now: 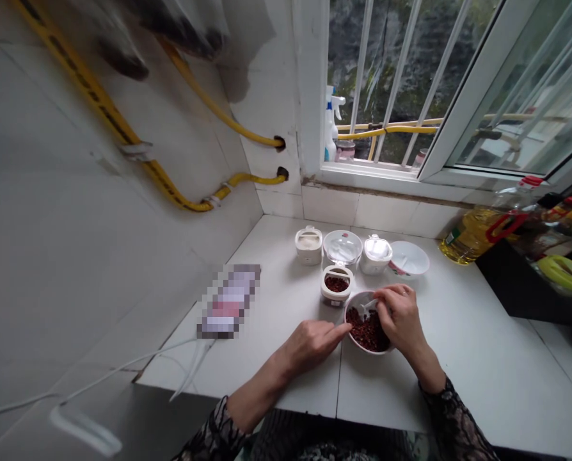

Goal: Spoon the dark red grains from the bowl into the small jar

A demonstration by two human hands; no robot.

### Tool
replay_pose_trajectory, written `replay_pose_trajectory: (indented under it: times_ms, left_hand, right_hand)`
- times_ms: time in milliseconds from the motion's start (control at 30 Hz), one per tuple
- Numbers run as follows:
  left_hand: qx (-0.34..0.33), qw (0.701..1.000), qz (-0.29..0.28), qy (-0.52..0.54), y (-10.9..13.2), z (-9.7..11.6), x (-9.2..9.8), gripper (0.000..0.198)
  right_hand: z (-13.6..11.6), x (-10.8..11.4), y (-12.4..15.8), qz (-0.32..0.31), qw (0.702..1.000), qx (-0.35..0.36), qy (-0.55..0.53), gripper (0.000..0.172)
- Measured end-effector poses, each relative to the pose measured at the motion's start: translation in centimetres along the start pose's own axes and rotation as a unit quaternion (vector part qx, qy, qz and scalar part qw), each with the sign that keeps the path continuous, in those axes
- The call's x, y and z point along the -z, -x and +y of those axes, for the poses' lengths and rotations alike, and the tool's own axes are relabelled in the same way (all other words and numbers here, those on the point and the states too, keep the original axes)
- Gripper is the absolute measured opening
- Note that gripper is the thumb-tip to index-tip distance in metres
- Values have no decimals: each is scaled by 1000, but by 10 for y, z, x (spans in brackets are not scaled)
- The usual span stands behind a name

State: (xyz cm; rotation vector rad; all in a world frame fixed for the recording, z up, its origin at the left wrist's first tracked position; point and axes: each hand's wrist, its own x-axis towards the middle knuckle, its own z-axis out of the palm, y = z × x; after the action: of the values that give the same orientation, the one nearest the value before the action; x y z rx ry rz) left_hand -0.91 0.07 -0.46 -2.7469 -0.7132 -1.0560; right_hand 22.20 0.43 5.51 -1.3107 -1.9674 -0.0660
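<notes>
A small white bowl (368, 353) on the counter holds many dark red dried bits (368, 334) that look like Sichuan peppercorns. My left hand (309, 344) is at the bowl's left rim, its index finger stretched onto the edge and the other fingers curled; the thumb is hidden. Over the bowl's right side, my right hand (401, 314) pinches the handle of a small clear spoon (364, 308), whose head rests among the bits. Just behind stands an uncovered seasoning jar (335, 296) with similar red bits inside.
Along the back are a jar of pale grains (308, 251), a white bowl (342, 244), another lidded jar (376, 255) and a shallow bowl (409, 259). An oil bottle (473, 234) leans by a black box (500, 278) at right. A blurred phone-like object (229, 302) with a white cable lies left.
</notes>
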Motion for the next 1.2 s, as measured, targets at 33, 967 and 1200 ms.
replay_pose_trajectory:
  times_ms: [33,967,1200]
  left_hand:
    - [1,1000,-2,1,0,0,0,24]
    - [6,1000,5,-10,0,-1,-2,23]
    - [9,1000,1,-7,0,0,-3,23]
  right_hand:
    - [0,-2,0,2,1000,-16,-14,20]
    - [9,7,5,34,900,-341,-269,21]
    - [-1,12,-10,43,884,-340,-317,24]
